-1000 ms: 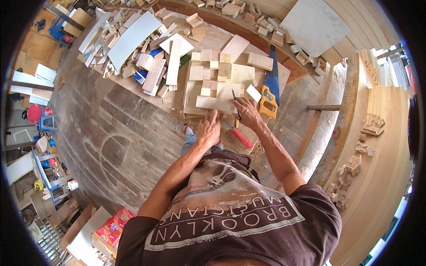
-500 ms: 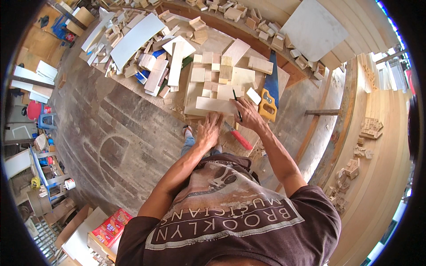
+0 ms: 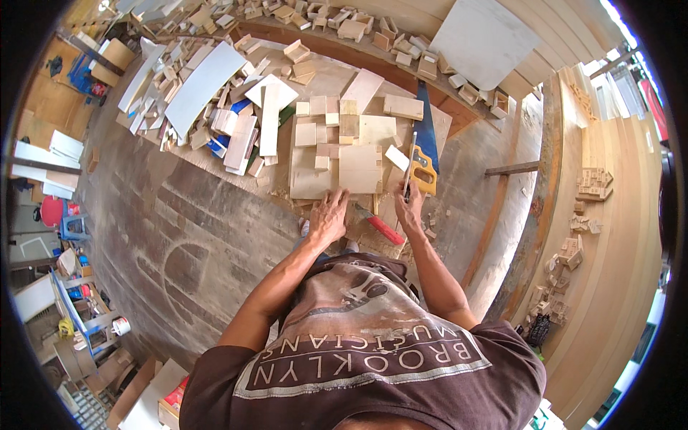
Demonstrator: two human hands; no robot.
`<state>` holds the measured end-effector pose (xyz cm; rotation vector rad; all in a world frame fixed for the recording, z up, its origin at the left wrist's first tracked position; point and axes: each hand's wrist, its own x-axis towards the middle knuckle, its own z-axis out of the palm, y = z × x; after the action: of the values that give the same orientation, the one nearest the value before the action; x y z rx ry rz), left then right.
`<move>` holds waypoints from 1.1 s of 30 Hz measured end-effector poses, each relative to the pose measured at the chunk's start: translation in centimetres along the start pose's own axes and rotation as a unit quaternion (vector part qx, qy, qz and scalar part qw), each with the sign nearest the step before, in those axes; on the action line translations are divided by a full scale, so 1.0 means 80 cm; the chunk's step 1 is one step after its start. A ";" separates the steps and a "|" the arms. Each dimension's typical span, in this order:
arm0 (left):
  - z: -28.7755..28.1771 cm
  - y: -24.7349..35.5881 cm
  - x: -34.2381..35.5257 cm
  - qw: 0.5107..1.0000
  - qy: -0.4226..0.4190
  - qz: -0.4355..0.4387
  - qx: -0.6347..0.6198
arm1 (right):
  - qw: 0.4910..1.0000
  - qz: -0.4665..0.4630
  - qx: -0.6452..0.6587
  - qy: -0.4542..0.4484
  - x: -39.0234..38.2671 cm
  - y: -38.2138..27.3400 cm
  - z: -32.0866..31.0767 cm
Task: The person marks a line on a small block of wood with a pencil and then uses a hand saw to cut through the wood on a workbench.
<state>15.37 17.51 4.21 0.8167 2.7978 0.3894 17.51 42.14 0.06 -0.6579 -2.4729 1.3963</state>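
Head view, blocks (image 3: 305, 134) on table (image 3: 331, 80), scuffed floor (image 3: 143, 215)

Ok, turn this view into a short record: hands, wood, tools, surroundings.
Left hand: fingertips at the near edge of a squarish wooden board; contact unclear
Right hand: gripping a thin, narrow strip; material unclear
Wood: small blocks beyond the squarish wooden board
Tools: blue-bladed, yellow-handled handsaw right of the small blocks; red-handled tool between the hands
Surroundings: scrap-wood pile with a large white panel, left of the small blocks
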 end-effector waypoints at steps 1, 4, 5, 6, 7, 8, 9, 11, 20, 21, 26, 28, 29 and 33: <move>-0.008 0.000 -0.001 1.000 0.004 0.004 -0.007 | 1.000 0.009 -0.013 -0.003 -0.001 -0.001 0.006; -0.009 -0.011 0.003 1.000 -0.004 0.019 -0.020 | 0.999 0.004 -0.018 0.027 -0.003 -0.004 0.030; -0.008 -0.016 0.005 0.999 -0.010 0.024 -0.023 | 0.999 0.005 -0.026 0.039 -0.001 -0.004 0.039; -0.007 -0.022 0.006 0.999 -0.015 0.034 -0.032 | 0.998 0.007 -0.034 0.051 0.001 -0.005 0.047; -0.009 -0.026 0.008 0.998 -0.019 0.043 -0.044 | 0.997 0.005 -0.040 0.064 0.002 -0.012 0.049; -0.011 -0.031 0.010 0.997 -0.023 0.051 -0.055 | 0.997 0.010 -0.040 0.057 0.004 -0.015 0.052; -0.014 -0.037 0.012 0.996 -0.023 0.061 -0.066 | 0.998 0.016 -0.040 0.050 0.006 -0.020 0.054; -0.019 -0.045 0.015 0.992 -0.022 0.082 -0.091 | 0.997 0.025 -0.045 0.054 0.008 -0.025 0.057; -0.023 -0.082 0.032 0.974 -0.061 0.143 -0.167 | 0.994 0.026 -0.065 0.080 0.017 -0.037 0.069; -0.022 -0.084 0.033 0.972 -0.078 0.143 -0.172 | 0.994 0.030 -0.071 0.072 0.018 -0.040 0.069; -0.039 -0.096 0.034 0.956 -0.146 0.115 -0.228 | 0.994 0.039 -0.054 0.089 0.018 -0.054 0.079; -0.050 -0.104 0.033 0.954 -0.134 0.095 -0.250 | 0.994 0.050 -0.053 0.087 0.018 -0.053 0.080; -0.056 -0.109 0.034 0.953 -0.129 0.086 -0.261 | 0.994 0.041 -0.045 0.090 0.019 -0.050 0.081; -0.083 -0.135 0.047 0.930 -0.104 -0.065 -0.345 | 0.994 0.062 -0.042 0.079 0.017 -0.043 0.079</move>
<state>5.15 9.47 6.75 0.4648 2.2417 1.1010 12.84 36.54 -0.29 -0.9184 -2.4122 1.2346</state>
